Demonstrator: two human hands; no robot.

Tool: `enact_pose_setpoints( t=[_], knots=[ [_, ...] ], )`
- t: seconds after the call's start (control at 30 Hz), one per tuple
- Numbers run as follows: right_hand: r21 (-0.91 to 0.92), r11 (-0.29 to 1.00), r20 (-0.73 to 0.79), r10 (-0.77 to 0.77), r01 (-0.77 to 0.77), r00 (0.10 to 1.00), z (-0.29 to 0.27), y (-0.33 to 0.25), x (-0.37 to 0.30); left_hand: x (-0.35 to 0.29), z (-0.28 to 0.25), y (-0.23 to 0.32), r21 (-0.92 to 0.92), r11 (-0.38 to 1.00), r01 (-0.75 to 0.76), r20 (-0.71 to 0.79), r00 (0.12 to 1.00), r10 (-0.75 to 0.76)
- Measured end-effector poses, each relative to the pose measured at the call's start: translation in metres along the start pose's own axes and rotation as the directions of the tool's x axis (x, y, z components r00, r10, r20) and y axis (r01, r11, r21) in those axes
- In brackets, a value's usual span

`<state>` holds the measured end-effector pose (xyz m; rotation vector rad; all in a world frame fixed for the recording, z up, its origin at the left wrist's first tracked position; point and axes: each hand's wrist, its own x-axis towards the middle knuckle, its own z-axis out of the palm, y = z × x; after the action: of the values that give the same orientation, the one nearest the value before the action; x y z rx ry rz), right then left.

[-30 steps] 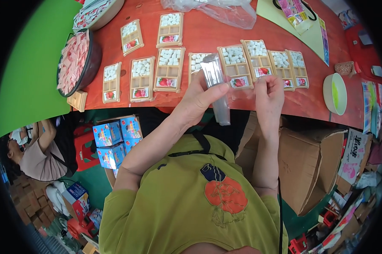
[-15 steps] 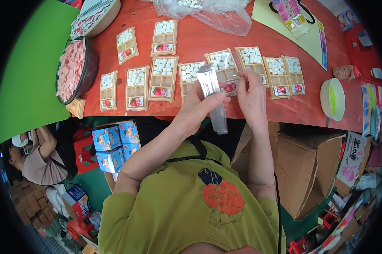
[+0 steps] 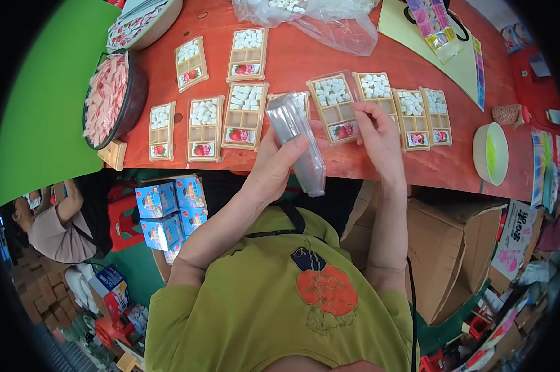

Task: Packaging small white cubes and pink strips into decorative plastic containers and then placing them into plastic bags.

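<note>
My left hand (image 3: 275, 164) is closed around a stack of clear plastic lids (image 3: 302, 149), tilted over the table's front edge. My right hand (image 3: 379, 137) is bent at the right side of a tan compartment tray (image 3: 337, 113), its fingers pinching the edge of a clear lid over it. That tray holds white marshmallows at the far end and a red-and-white strawberry packet at the near end, with bare compartments between. Behind the lid stack, another marshmallow tray (image 3: 298, 99) is partly hidden. Similar trays stand on both sides, such as one at left (image 3: 245, 115) and one at right (image 3: 411, 118).
On the red table (image 3: 168, 62), a dark basin (image 3: 138, 93) of pink packets stands left, near a pale bowl (image 3: 159, 28) of packets. A plastic bag (image 3: 339, 34) lies at the far side. A light green bowl (image 3: 491, 155) sits right. Cardboard boxes (image 3: 441, 248) stand below.
The lid stack in my left hand has moved slightly left and tilted, uncovering more of the middle tray. My right hand has shifted a little right and stays beside that tray.
</note>
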<state>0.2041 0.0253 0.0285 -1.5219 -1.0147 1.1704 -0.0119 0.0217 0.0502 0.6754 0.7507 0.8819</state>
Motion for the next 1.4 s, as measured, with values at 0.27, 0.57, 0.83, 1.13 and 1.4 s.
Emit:
enact_pose_setpoints(
  t=[0.27,0.57,0.83,1.13,1.4],
  knots=[
    [-0.53,0.826,-0.044,-0.254,0.193,0.966,0.014,-0.004,-0.004,0.018,0.013,-0.007,0.007,0.997,0.081,0.078,0.994,-0.081],
    [-0.931,0.364,-0.068,-0.256,0.031,0.964,0.039,-0.022,-0.018,0.029,0.011,-0.008,0.161,0.976,0.145,0.072,0.985,-0.158],
    [-0.961,0.272,-0.019,-0.254,0.053,0.967,0.043,-0.011,-0.018,0.029,0.009,-0.009,0.165,0.975,0.147,0.076,0.984,-0.161],
    [0.159,0.965,0.433,0.122,-0.209,0.893,0.003,-0.051,-0.048,0.029,0.014,0.001,0.066,0.979,0.194,0.049,0.979,-0.197],
    [0.401,0.839,0.524,0.119,-0.367,0.844,0.001,-0.029,-0.048,0.026,0.019,0.006,0.126,0.976,0.177,0.207,0.957,-0.201]
  ],
)
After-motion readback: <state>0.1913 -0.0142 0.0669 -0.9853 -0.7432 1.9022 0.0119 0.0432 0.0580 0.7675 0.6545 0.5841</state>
